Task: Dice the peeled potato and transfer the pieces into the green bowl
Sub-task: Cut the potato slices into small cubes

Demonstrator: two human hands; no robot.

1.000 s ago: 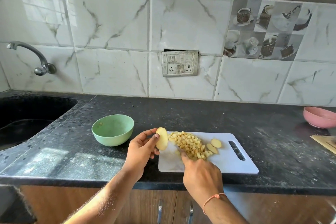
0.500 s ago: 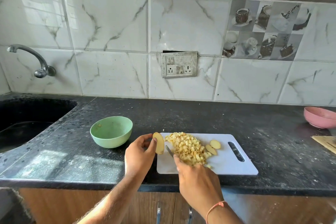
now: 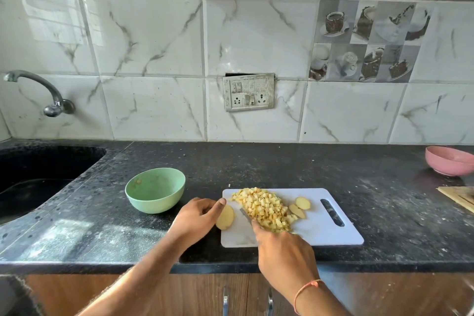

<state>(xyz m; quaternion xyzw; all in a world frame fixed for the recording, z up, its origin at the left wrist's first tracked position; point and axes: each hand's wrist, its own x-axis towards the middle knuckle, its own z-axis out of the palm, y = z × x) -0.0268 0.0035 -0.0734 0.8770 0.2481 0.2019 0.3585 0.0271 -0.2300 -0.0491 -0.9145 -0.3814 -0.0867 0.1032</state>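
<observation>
text: none legible | switch plate (image 3: 248, 92): unmarked | tiles (image 3: 364, 41): pictures only

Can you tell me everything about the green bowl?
The green bowl is a round, pale mint bowl that looks like matte plastic. It stands upright on the black speckled counter, between the dark sink and the white cutting board, apart from both. It is nearly empty: only a few small yellowish bits cling to its inner wall on the left. Nothing touches it but the counter; neither hand is on it.

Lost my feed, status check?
Left hand holds potato slice; right hand grips knife. Diced pile on board. Green bowl unobstructed.
</observation>
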